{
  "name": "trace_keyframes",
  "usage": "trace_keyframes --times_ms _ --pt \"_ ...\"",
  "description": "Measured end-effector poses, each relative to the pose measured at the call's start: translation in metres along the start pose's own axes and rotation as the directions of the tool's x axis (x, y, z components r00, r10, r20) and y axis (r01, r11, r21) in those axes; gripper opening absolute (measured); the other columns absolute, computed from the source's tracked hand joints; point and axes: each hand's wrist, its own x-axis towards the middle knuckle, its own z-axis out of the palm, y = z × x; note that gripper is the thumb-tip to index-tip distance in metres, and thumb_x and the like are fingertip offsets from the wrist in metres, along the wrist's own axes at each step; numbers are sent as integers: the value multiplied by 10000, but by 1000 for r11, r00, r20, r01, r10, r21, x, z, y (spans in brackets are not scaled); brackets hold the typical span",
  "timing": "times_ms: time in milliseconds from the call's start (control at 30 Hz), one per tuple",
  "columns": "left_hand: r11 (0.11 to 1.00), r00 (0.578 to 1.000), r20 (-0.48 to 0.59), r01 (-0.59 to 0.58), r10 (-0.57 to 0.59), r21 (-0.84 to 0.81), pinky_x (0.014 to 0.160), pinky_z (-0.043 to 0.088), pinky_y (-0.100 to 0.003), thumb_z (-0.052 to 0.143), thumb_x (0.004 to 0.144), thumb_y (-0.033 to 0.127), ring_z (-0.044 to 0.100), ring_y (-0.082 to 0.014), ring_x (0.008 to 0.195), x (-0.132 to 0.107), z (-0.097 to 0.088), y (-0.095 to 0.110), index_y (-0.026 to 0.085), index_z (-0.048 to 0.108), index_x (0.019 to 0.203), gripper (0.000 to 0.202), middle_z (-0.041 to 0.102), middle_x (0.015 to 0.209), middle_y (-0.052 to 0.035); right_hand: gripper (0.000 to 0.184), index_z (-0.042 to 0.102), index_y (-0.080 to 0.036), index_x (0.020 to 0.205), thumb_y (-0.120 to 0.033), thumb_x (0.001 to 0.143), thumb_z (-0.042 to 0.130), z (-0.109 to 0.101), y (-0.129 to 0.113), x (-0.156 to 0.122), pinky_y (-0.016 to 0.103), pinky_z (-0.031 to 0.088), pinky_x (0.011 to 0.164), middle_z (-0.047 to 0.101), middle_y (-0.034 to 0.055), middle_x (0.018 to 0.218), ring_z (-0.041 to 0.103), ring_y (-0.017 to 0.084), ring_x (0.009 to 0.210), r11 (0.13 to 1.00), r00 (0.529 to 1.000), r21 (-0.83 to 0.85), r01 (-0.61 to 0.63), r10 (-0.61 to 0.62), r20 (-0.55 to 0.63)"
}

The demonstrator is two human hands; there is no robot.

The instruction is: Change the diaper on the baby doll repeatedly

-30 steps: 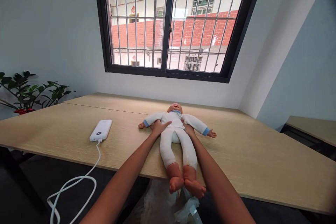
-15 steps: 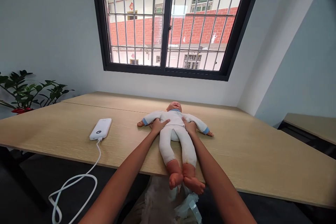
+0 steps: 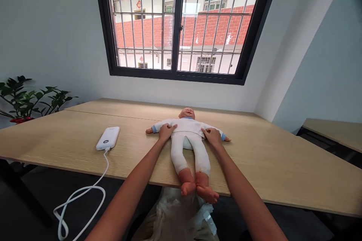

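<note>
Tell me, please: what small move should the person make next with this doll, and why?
Probably slide the baby doll a little farther onto the table. The left hand and right hand both rest on its upper body, and its feet stick out past the table edge.

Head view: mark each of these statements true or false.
1. The baby doll's feet stick out past the edge of the wooden table. True.
2. The left hand rests on the doll's white suit. True.
3. The right hand holds the doll's feet. False: it rests on the suit, near a blue cuff, away from the feet.
4. The doll lies face down. False: it lies on its back, face up.
5. A white power bank lies on the table, its cable trailing over the edge. True.
</note>
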Motion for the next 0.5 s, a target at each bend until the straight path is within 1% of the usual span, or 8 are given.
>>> trace_keyframes --times_ms 67,133,200,267,333,400,500 --pt "997 999 -16 -49 48 -61 665 406 -309 687 720 452 568 -202 688 3 -2 0 218 457 632 340 583 684 -29 293 700 -120 820 -381 893 588 2 2 1 276 366 685 720 121 863 614 200 782 999 999 51 18 -17 -34" --pt "983 996 16 -89 92 -159 672 409 -291 705 683 398 549 -178 690 5 -3 0 206 495 661 285 576 700 -16 229 672 -125 835 -348 858 622 6 1 1 266 391 704 710 105 869 611 188 777 986 996 150 72 -62 -72" --pt "964 989 76 -101 123 -247 687 415 -285 719 649 384 542 -168 698 7 -3 0 192 540 680 264 581 711 -15 227 640 -139 833 -367 828 641 13 -2 1 265 419 714 694 83 856 607 181 765 951 987 272 147 -124 -99" --pt "949 983 112 -104 143 -298 697 416 -285 727 631 391 537 -165 705 8 -2 0 183 560 686 272 588 721 -19 255 621 -155 824 -410 817 631 20 -6 1 279 436 726 677 70 843 598 185 763 917 977 339 212 -184 -113" --pt "946 982 116 -109 150 -305 689 406 -279 723 633 395 520 -156 692 7 -2 -1 183 553 683 276 578 719 -14 262 615 -166 810 -427 823 596 26 -9 0 300 435 740 661 69 840 584 194 771 911 969 332 244 -217 -117" --pt "953 983 108 -110 146 -284 653 375 -266 707 654 388 474 -138 649 6 -1 -1 188 522 668 273 532 684 8 256 608 -173 799 -424 828 565 30 -11 -1 308 423 746 642 67 833 565 195 768 916 966 310 255 -227 -123" --pt "964 988 86 -101 126 -247 585 289 -250 690 688 361 348 -108 574 6 0 -1 213 401 606 335 388 598 56 218 545 -188 775 -403 804 574 30 -14 -4 287 388 694 590 35 756 523 178 708 924 968 306 229 -183 -170"
